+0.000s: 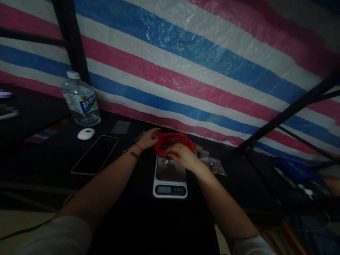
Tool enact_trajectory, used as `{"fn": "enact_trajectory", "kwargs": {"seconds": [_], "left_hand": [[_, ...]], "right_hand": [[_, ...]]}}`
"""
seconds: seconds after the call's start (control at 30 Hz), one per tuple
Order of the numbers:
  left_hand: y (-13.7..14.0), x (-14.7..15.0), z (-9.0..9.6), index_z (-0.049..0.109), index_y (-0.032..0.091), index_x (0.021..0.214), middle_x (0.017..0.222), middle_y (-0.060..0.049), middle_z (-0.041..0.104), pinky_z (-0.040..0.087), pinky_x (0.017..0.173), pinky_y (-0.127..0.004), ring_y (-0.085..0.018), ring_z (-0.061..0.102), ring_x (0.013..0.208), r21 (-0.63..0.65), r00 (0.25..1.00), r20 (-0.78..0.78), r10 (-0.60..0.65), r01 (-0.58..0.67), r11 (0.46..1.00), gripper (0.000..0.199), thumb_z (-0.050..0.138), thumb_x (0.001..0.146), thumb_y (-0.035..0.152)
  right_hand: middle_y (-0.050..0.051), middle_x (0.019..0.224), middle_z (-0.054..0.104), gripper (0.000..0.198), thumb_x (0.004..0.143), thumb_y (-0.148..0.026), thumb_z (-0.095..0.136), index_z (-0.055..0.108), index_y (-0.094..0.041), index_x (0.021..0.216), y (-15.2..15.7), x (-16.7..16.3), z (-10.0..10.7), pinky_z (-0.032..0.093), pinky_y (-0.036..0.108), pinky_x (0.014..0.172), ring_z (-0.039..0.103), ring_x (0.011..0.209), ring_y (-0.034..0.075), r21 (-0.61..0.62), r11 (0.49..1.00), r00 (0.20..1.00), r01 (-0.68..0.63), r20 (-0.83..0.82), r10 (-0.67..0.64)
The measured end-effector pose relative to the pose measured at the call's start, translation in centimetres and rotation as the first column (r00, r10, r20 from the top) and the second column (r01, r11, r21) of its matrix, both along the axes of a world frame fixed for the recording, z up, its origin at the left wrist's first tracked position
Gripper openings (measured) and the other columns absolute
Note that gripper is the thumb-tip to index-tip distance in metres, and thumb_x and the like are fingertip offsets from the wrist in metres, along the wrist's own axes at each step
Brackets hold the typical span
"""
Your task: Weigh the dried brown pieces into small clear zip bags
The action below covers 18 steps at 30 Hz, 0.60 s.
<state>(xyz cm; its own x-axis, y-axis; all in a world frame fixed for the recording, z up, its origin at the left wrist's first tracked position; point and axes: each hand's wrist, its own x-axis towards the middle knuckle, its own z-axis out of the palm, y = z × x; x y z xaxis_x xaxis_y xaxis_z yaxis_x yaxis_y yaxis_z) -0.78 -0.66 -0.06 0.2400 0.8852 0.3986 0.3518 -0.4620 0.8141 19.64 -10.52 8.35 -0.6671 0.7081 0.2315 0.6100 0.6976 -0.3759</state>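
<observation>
The left hand (148, 140) is at the red tray's (183, 137) left rim, its grip impossible to tell. The right hand (182, 154) pinches a small pale object (166, 160) over the scale's (170, 175) far end.

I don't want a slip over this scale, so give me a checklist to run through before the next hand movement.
1. Left hand at the red tray: ok, at its left end.
2. Right hand securely gripping the small shiny item: cannot tell; fingers are at it, but it's dim.
3. Space above the digital scale free of hands: not ok, the right hand is over its plate.
4. Display reading: cannot tell, digits too faint.
5. Smartphone apart from the scale: ok, lies to the left.
6. Plastic bottle upright and capped: ok.
</observation>
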Motion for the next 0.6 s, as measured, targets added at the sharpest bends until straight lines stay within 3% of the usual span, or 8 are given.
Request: {"fn": "enact_trajectory", "kwargs": {"seconds": [0.13,0.27,0.4,0.6], "left_hand": [[0.2,-0.1,-0.3,0.050,0.015,0.128,0.104,-0.005,0.065,0.050,0.079,-0.028,-0.016,0.062,0.086,0.012,1.000,-0.019,0.021,-0.021,1.000,0.061,0.054,0.067,0.016],[0.2,-0.1,-0.1,0.047,0.014,0.130,0.104,-0.006,0.065,0.051,0.074,-0.027,-0.015,0.062,0.081,-0.013,0.999,-0.043,0.014,-0.015,1.000,0.061,0.055,0.070,0.020],[0.0,0.1,0.3,0.049,0.014,0.126,0.098,-0.005,0.065,0.051,0.072,-0.026,-0.015,0.063,0.078,-0.021,1.000,-0.009,0.008,-0.008,1.000,0.057,0.053,0.069,0.018],[0.0,0.2,0.5,0.054,0.016,0.121,0.094,-0.004,0.066,0.051,0.075,-0.029,-0.016,0.062,0.078,0.048,0.995,0.003,0.098,-0.098,0.994,0.053,0.053,0.068,0.017]], "right_hand": [[0.005,0.101,0.070,0.028,0.086,-0.009,0.048,0.069,-0.019,0.101,2.5,1.6,-0.1,0.046,0.031,0.087,0.063,0.095,0.016,-0.001,0.991,0.981,0.136,-0.138,-0.135],[0.007,0.106,0.070,0.030,0.081,-0.006,0.052,0.070,-0.017,0.102,6.4,2.5,-1.2,0.045,0.032,0.092,0.062,0.100,0.018,0.009,0.977,0.977,0.213,0.017,-0.213],[0.010,0.108,0.070,0.029,0.079,-0.013,0.060,0.069,-0.014,0.106,8.9,1.6,-2.7,0.046,0.029,0.090,0.064,0.098,0.019,-0.127,0.987,0.978,0.101,0.197,-0.075],[0.007,0.105,0.070,0.030,0.074,-0.011,0.063,0.070,-0.016,0.103,9.8,-1.0,-3.8,0.046,0.026,0.086,0.064,0.093,0.018,-0.210,0.977,0.978,-0.026,0.198,0.069]]}}
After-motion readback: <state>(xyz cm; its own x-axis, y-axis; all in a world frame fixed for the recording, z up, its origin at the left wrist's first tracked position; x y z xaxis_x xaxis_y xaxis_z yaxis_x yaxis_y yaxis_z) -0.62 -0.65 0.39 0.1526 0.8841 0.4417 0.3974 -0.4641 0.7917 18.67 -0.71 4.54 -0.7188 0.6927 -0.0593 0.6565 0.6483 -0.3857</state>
